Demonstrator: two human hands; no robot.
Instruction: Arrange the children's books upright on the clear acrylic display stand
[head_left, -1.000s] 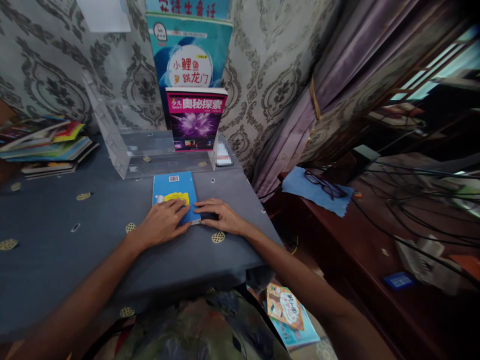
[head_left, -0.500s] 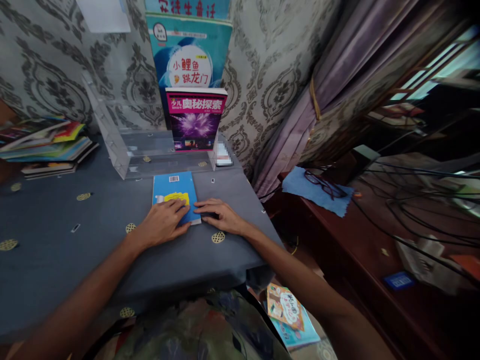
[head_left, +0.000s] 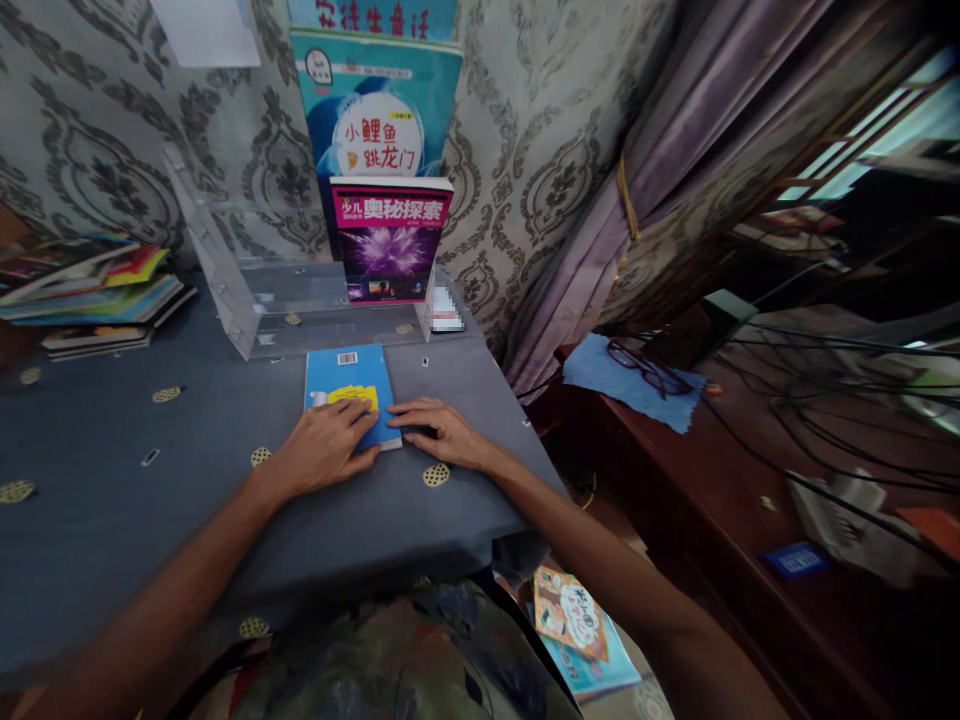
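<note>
A blue book [head_left: 326, 368] lies flat on the cloth-covered table, with a barcode near its far edge and a yellow patch partly hidden by fingers. My left hand [head_left: 330, 440] rests on its near left part, fingers stretched out across the cover. At the book's right edge, my right hand [head_left: 442, 430] touches the side with its fingers extended. Just beyond the book stands a clear acrylic rack [head_left: 300, 340]. In its right part a purple-and-pink book [head_left: 394, 245] stands upright, with a teal book [head_left: 379, 80] taller behind it.
Several stacked books [head_left: 90, 300] sit at the table's left. To the right, a dark red desk [head_left: 675, 480] carries a blue cloth [head_left: 600, 372], glasses [head_left: 649, 370] and cables. Low by the table's front right corner lie more books [head_left: 570, 615]. A purple curtain [head_left: 622, 200] hangs behind.
</note>
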